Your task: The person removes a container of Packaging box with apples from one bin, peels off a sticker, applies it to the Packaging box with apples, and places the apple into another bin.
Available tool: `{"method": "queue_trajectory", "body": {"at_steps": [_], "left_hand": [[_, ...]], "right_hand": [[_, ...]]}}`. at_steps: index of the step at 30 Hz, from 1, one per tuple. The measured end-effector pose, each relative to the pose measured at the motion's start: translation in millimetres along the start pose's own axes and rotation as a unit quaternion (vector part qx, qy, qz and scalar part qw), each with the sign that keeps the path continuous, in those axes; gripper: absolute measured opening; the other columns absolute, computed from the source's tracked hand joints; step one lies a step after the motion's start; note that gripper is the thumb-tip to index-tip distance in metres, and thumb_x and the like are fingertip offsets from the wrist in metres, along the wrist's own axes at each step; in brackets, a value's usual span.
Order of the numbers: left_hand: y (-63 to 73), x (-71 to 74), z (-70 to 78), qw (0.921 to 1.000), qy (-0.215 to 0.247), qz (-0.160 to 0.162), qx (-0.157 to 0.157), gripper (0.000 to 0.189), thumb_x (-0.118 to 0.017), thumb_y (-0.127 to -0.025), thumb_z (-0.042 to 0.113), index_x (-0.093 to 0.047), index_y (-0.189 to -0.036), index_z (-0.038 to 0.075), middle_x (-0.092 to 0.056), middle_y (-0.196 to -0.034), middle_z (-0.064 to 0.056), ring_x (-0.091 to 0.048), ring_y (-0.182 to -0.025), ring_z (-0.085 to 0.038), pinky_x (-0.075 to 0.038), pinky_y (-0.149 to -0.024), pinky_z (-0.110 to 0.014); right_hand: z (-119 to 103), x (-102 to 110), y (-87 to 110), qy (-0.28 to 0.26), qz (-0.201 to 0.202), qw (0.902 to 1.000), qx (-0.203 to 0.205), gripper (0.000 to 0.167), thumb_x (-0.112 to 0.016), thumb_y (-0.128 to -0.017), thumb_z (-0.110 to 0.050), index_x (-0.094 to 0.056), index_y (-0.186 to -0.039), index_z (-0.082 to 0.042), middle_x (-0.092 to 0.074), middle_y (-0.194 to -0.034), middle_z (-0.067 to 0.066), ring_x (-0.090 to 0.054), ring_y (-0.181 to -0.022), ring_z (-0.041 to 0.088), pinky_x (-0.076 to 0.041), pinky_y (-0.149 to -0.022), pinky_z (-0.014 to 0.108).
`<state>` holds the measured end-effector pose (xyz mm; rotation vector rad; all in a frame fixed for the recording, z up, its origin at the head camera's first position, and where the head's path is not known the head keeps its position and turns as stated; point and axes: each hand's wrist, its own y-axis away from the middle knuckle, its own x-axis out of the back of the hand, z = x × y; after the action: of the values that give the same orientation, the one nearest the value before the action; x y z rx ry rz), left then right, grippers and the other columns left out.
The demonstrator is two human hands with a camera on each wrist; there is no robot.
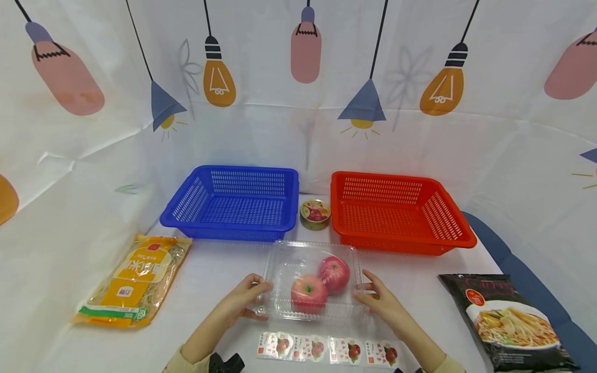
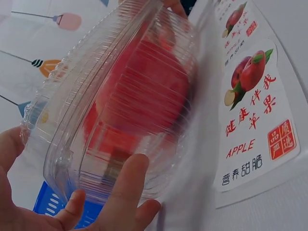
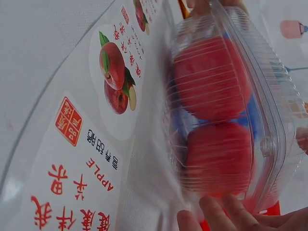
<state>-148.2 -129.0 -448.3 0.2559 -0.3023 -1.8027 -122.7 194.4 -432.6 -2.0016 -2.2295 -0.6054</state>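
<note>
In the head view a clear plastic clamshell box (image 1: 282, 264) sits at the middle, its lid down over two red apples (image 1: 309, 294). My left hand (image 1: 242, 300) grips the box by its left side, and the right hand (image 1: 384, 303) holds the opposite side. From the left wrist, fingers (image 2: 127, 192) show against the ribbed wall and at the lid's rim. The right wrist view has fingertips (image 3: 226, 211) at the near end of the box. A strip of apple labels (image 1: 328, 349) with several printed stickers lies on the table just in front of the box.
Behind stand a blue basket (image 1: 233, 231) and a red basket (image 1: 392, 242), with a small round tin (image 1: 315, 214) between them. A yellow noodle bag (image 1: 135, 280) lies at left, a black noodle bag (image 1: 513, 321) at right. A blue chair (image 1: 527, 280) shows beyond the table's right edge.
</note>
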Motion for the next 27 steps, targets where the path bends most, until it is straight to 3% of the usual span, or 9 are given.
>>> {"method": "queue_trajectory", "body": {"at_steps": [4,8,12,16,18,20,24,25,27], "left_hand": [[2.4,4.0,-3.5,0.9998,-0.009,-0.013,-0.011,0.056,-0.044,-0.095,0.043,-0.034,-0.122,-0.004,-0.035,-0.128,-0.031,-0.045,-0.111,-0.049,-0.055,-0.065,-0.046],[7.9,10.8,-8.1,0.9998,-0.010,0.007,-0.013,0.065,-0.036,-0.095,0.048,-0.029,-0.130,-0.007,-0.039,-0.127,-0.035,-0.054,-0.101,-0.041,-0.055,-0.064,-0.045],[17.1,18.7,-13.3,0.9990,-0.035,0.028,-0.007,0.048,-0.043,-0.094,0.029,-0.034,-0.125,-0.006,-0.055,-0.111,-0.021,-0.060,-0.083,-0.022,-0.055,-0.060,-0.038],[27.1,24.9,-17.6,0.9967,-0.080,0.009,-0.002,0.038,-0.048,-0.088,0.019,-0.043,-0.116,-0.006,-0.061,-0.095,-0.008,-0.059,-0.072,-0.016,-0.051,-0.056,-0.030],[31.6,25.6,-19.1,0.9938,-0.110,-0.009,-0.012,0.031,-0.048,-0.087,0.016,-0.048,-0.110,-0.005,-0.060,-0.089,-0.005,-0.057,-0.070,-0.016,-0.048,-0.055,-0.028],[35.1,24.5,-20.9,0.9890,-0.141,-0.033,-0.032,0.026,-0.050,-0.087,0.014,-0.052,-0.104,-0.005,-0.059,-0.085,-0.004,-0.055,-0.068,-0.016,-0.046,-0.054,-0.027],[42.2,19.0,-23.8,0.9676,-0.227,-0.068,-0.086,0.018,-0.055,-0.088,0.015,-0.058,-0.096,-0.001,-0.059,-0.082,-0.004,-0.053,-0.068,-0.014,-0.044,-0.053,-0.024],[43.2,17.6,-24.7,0.9589,-0.253,-0.074,-0.105,0.018,-0.057,-0.088,0.016,-0.059,-0.095,0.000,-0.059,-0.083,-0.003,-0.053,-0.069,-0.012,-0.043,-0.053,-0.023],[45.7,14.0,-25.7,0.9389,-0.309,-0.074,-0.132,0.017,-0.060,-0.087,0.019,-0.061,-0.094,0.003,-0.059,-0.084,-0.001,-0.051,-0.069,-0.008,-0.043,-0.056,-0.021]], "right_hand": [[0,0,0.9,0.024,0.013,0.9994,0.021,0.068,-0.059,-0.089,-0.021,-0.022,-0.143,-0.002,-0.045,-0.126,0.022,-0.049,-0.111,0.035,-0.048,-0.085,0.046],[-4,3,4.5,0.054,0.051,0.9928,0.094,0.065,-0.056,-0.092,-0.023,-0.022,-0.143,-0.001,-0.036,-0.137,0.024,-0.036,-0.125,0.042,-0.036,-0.097,0.056],[-13,1,11.5,0.087,0.112,0.9693,0.201,0.061,-0.059,-0.089,-0.014,-0.029,-0.140,0.000,-0.037,-0.139,0.024,-0.033,-0.127,0.038,-0.031,-0.100,0.054],[-21,-8,23.8,0.106,0.154,0.9404,0.284,0.060,-0.064,-0.084,-0.005,-0.037,-0.137,-0.005,-0.043,-0.136,0.014,-0.036,-0.124,0.019,-0.032,-0.098,0.044],[-24,-14,28.5,0.113,0.165,0.9144,0.352,0.060,-0.067,-0.078,0.000,-0.042,-0.133,-0.002,-0.047,-0.131,0.012,-0.038,-0.119,0.011,-0.033,-0.095,0.034],[-26,-21,32.0,0.114,0.156,0.8767,0.440,0.050,-0.066,-0.080,-0.004,-0.047,-0.126,0.002,-0.050,-0.123,0.012,-0.040,-0.114,0.008,-0.034,-0.093,0.026],[-34,-34,34.0,0.130,0.060,0.7606,0.633,0.028,-0.061,-0.088,-0.014,-0.056,-0.107,0.007,-0.054,-0.108,0.013,-0.048,-0.104,0.018,-0.038,-0.090,0.022],[-36,-38,34.9,0.146,0.021,0.7369,0.660,0.027,-0.057,-0.090,-0.018,-0.058,-0.105,0.004,-0.055,-0.107,0.011,-0.049,-0.102,0.018,-0.038,-0.090,0.023],[-40,-45,38.1,0.186,-0.065,0.7042,0.682,0.023,-0.055,-0.092,-0.019,-0.059,-0.107,-0.002,-0.056,-0.108,0.007,-0.051,-0.102,0.018,-0.040,-0.091,0.023]]}}
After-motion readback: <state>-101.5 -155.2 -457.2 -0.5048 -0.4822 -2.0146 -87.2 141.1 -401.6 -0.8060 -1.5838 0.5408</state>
